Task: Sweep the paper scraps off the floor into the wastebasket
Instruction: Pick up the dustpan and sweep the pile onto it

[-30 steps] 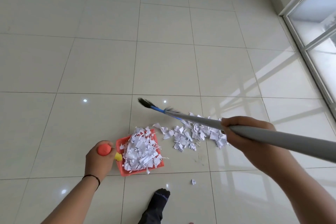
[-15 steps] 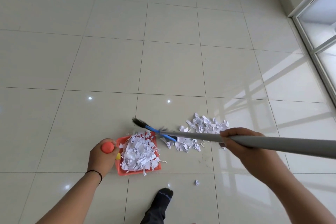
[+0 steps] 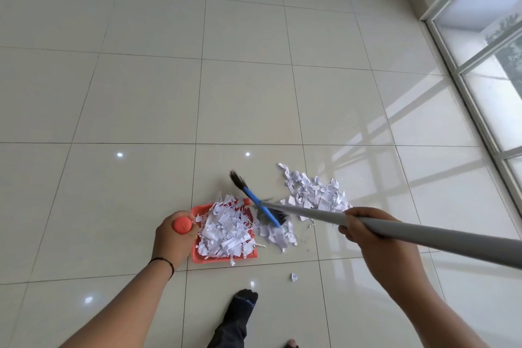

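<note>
- Since the earlier frame, the broom [image 3: 261, 207] head has swung in against the dustpan's [image 3: 197, 256] open edge, pushing paper scraps [image 3: 278, 236] up to it.
- Left hand [image 3: 173, 237] grips the dustpan handle [image 3: 182, 225]; the dustpan sits on the tiled floor [image 3: 141, 110], heaped with scraps.
- Right hand [image 3: 367, 230] grips the grey broom pole.
- More scraps [image 3: 315, 192] lie just right of the broom.

One head-worn wide-angle view looks steeply down from standing height at the tiled floor [image 3: 141, 93], both forearms reaching in from the bottom edge.
</note>
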Demonstrator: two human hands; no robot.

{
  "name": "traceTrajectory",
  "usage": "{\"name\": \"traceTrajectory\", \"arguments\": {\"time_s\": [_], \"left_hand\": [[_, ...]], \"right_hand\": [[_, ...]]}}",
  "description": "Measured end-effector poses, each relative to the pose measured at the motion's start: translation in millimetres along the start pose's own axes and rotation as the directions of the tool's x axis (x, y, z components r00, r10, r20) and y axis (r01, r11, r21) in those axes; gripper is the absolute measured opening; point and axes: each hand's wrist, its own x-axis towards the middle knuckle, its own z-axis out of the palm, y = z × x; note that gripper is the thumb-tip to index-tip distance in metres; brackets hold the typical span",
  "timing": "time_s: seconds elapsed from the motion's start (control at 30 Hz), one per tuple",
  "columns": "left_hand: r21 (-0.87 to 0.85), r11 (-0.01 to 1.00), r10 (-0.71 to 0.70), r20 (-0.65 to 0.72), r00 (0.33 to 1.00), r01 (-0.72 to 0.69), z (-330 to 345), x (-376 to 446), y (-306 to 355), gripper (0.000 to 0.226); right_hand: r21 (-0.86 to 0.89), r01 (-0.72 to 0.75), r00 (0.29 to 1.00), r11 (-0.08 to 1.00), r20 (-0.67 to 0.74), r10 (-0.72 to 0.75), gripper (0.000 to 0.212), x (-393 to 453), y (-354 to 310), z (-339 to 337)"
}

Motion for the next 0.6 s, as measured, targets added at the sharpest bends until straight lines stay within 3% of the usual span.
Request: {"name": "traceTrajectory", "arguments": {"time_s": [0.2,0.43,0.6], "left_hand": [[-0.005,1.0,0.002,0.042,0.999,-0.002,19.0,-6.8,1.1,0.026],[-0.006,1.0,0.016,0.044,0.999,-0.016,18.4,-13.9,4.2,0.025],[0.03,0.998,0.051,0.087,0.995,-0.053,22.3,-22.3,3.1,0.02]], "right_hand": [[0.193,-0.067,0.995,0.979,-0.065,0.081,0.017,-14.1,-5.7,-16.0],[0.017,0.111,0.993,0.994,-0.047,-0.111,0.016,-44.2,-54.1,-58.2],[-0.033,0.027,0.996,0.999,-0.087,-0.03,0.014,-42.0,-35.9,-54.3]]}}
